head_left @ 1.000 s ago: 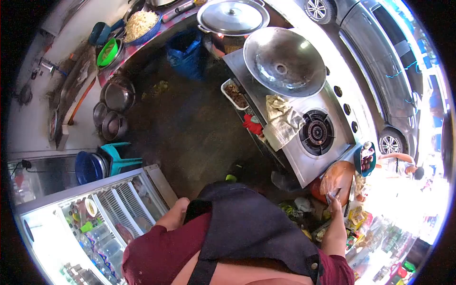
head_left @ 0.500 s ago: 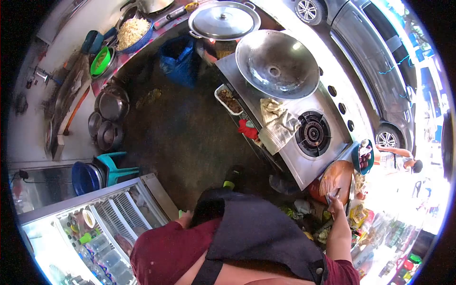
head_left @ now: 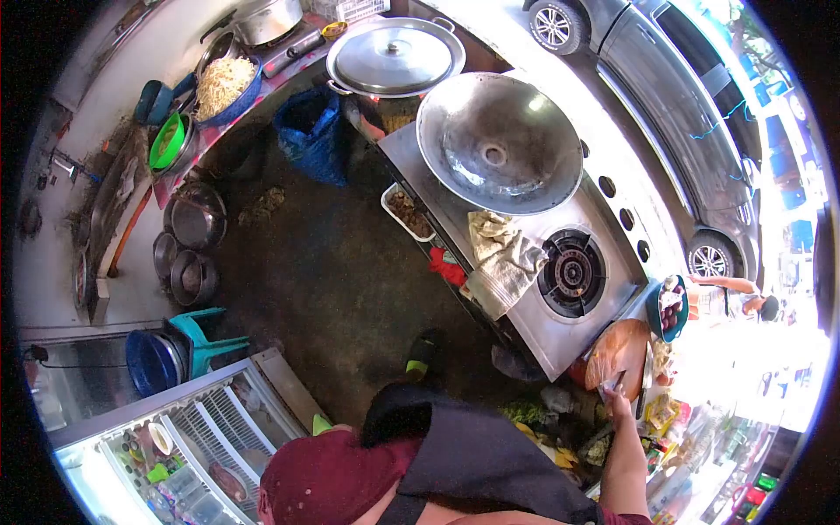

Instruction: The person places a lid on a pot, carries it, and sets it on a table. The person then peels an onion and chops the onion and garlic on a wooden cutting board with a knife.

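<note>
My right hand point(head_left: 619, 404) is at the near edge of a round wooden chopping board point(head_left: 616, 346). Its fingers are closed around something small and pale, with a dark tip pointing over the board; what it is I cannot make out. My left hand is hidden behind the maroon sleeve point(head_left: 341, 477) at the lower left. A light green thing point(head_left: 321, 423) pokes out just past that sleeve, beside the open glass-shelved fridge point(head_left: 206, 433). Whether the left hand touches it cannot be seen.
A large wok point(head_left: 499, 144) and a cloth point(head_left: 503, 262) lie on the steel stove point(head_left: 560, 341), beside a burner point(head_left: 571, 273). A teal bowl of onions point(head_left: 669, 308) stands past the board. Vegetables point(head_left: 538, 424) lie below. A teal chair point(head_left: 210, 341) stands left.
My left hand, visible before near the fridge, has gone behind the sleeve. My right hand stays by the board. The whole view has shifted slightly as my head moved.
</note>
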Available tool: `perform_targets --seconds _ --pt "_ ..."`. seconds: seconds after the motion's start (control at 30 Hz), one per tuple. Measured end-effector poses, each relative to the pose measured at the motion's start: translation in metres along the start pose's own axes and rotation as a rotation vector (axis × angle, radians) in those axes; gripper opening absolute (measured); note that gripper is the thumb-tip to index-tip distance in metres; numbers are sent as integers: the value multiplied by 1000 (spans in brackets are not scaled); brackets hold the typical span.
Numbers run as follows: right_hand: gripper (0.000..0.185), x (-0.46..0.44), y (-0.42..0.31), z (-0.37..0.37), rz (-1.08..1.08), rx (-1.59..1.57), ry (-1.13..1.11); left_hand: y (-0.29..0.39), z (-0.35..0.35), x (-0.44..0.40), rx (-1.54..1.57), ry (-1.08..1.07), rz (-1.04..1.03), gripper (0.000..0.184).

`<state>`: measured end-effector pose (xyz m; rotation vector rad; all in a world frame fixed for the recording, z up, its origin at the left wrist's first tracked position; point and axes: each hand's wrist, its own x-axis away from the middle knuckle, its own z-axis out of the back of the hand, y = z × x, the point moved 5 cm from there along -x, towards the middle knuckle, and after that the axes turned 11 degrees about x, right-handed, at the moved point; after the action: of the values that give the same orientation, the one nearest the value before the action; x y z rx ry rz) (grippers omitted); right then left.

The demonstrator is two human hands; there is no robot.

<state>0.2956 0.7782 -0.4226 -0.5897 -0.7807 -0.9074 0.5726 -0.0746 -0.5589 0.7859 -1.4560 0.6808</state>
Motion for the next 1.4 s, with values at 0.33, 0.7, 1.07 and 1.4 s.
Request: perform_targets --seconds 0.33,0.7,1.07,1.4 --pt "73 12 -1 -4 131 -137 136 10 -5 4 15 21 5 32" --pt "74 -18 18 -2 103 -185 201 36 -2 -4 62 90 -42 31" --pt "45 -43 30 6 113 -209 176 55 1 -12 84 129 -79 30" --pt "64 -48 37 -1 77 -71 222 67 12 -13 54 169 -102 29"
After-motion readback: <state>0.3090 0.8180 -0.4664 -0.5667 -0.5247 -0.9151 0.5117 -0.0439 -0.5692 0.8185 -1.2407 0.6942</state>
